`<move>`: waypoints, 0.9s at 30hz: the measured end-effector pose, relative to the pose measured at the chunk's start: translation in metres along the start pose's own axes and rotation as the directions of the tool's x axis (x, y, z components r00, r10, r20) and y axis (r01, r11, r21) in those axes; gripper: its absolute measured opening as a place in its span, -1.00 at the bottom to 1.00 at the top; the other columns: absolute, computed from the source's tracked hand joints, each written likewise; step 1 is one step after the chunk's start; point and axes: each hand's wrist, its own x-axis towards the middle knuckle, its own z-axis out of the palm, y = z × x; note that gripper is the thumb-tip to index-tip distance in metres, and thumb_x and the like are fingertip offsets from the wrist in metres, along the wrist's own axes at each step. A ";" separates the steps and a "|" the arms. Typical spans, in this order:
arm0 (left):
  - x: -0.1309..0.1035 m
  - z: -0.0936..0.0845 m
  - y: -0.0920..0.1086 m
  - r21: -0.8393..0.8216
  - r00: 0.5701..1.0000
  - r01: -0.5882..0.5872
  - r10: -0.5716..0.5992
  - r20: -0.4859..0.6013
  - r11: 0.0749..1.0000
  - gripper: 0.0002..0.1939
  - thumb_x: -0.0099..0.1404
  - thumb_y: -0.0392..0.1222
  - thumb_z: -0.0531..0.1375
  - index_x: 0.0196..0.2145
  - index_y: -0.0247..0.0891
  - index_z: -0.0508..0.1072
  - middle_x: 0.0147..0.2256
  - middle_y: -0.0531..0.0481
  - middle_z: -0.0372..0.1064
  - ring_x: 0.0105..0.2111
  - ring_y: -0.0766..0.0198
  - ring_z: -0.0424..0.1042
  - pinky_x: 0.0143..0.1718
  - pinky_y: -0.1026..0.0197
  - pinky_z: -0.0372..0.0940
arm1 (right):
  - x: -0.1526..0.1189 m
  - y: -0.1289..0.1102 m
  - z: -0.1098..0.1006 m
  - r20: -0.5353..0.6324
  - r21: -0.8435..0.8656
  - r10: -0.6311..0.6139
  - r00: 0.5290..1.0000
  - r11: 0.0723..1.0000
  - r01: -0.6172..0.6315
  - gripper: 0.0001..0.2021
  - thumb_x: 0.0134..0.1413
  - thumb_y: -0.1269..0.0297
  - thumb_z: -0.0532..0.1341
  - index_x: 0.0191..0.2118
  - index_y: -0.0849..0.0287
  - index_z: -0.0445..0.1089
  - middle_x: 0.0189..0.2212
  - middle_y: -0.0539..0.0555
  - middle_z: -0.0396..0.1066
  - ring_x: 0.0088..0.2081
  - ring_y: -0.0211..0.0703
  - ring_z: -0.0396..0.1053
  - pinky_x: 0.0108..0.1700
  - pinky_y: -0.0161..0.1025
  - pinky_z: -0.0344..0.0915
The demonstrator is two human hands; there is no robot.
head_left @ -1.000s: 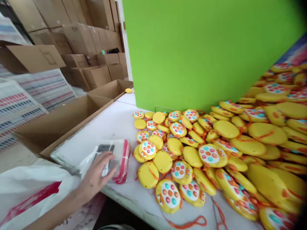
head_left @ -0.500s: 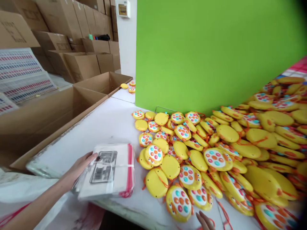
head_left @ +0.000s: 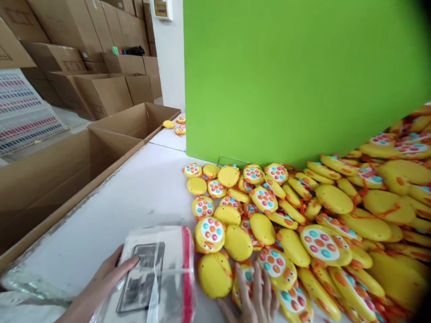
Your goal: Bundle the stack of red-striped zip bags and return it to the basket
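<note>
My left hand (head_left: 104, 280) rests on the left edge of a stack of clear plastic bags (head_left: 158, 273) with a red strip and a black printed label, lying on the white table (head_left: 134, 193). My right hand (head_left: 254, 296) lies flat, fingers spread, on a yellow disc-shaped toy (head_left: 244, 280) at the near edge of a big heap of yellow toys (head_left: 319, 215) with coloured dots and orange cords. The heap rises toward the right.
A green panel (head_left: 296, 76) stands upright behind the heap. Open cardboard boxes (head_left: 67, 166) run along the table's left side, with more stacked cartons (head_left: 67, 27) behind. Two or three loose toys (head_left: 175, 125) lie on the far table by the panel's left edge.
The view has dipped and shifted. My right hand has come up from the bottom edge onto a toy. My left hand has slid from on top of the bag stack to its left edge.
</note>
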 end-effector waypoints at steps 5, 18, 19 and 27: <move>-0.004 0.005 0.004 -0.040 1.000 -0.020 0.020 0.013 0.999 -0.34 0.07 0.14 0.22 0.07 -0.25 0.29 0.02 -0.18 0.38 0.04 -0.11 0.32 0.03 -0.01 0.28 | 0.055 -0.019 0.023 0.081 0.020 0.070 0.994 0.997 -0.071 -0.48 0.09 -0.05 0.10 0.13 0.06 0.27 0.25 0.35 -0.06 0.19 0.48 -0.06 -0.06 0.33 0.08; -0.020 0.055 -0.012 -0.092 0.969 -0.157 0.171 0.179 0.983 -0.43 0.12 -0.04 0.20 0.07 -0.26 0.26 0.02 -0.14 0.37 0.03 -0.02 0.33 0.06 0.00 0.20 | 0.046 0.010 -0.046 -0.006 0.209 0.122 0.993 0.971 -0.118 -0.48 0.17 0.00 0.03 0.17 0.17 0.17 0.24 0.29 -0.02 0.24 0.23 -0.08 0.15 0.26 0.00; -0.023 0.063 -0.009 -0.098 0.967 -0.161 0.177 0.182 0.982 -0.45 0.11 -0.07 0.20 0.05 -0.27 0.28 -0.01 -0.14 0.40 0.01 -0.01 0.35 0.04 0.02 0.22 | 0.030 0.022 -0.047 -0.011 0.179 0.233 0.972 0.957 -0.228 -0.42 0.17 -0.03 -0.01 0.20 0.24 0.11 0.24 0.37 -0.05 0.23 0.30 -0.08 0.10 0.30 0.03; -0.031 0.107 -0.024 -0.002 0.981 -0.127 0.126 0.148 0.992 -0.51 0.04 -0.03 0.23 -0.08 -0.28 0.34 -0.18 -0.13 0.50 -0.19 -0.03 0.47 -0.23 0.08 0.37 | 0.020 0.027 -0.029 0.052 0.316 0.203 0.978 0.925 -0.209 -0.60 0.18 0.19 0.04 0.08 0.22 0.28 0.15 0.36 0.16 0.20 0.24 0.05 0.04 0.28 0.14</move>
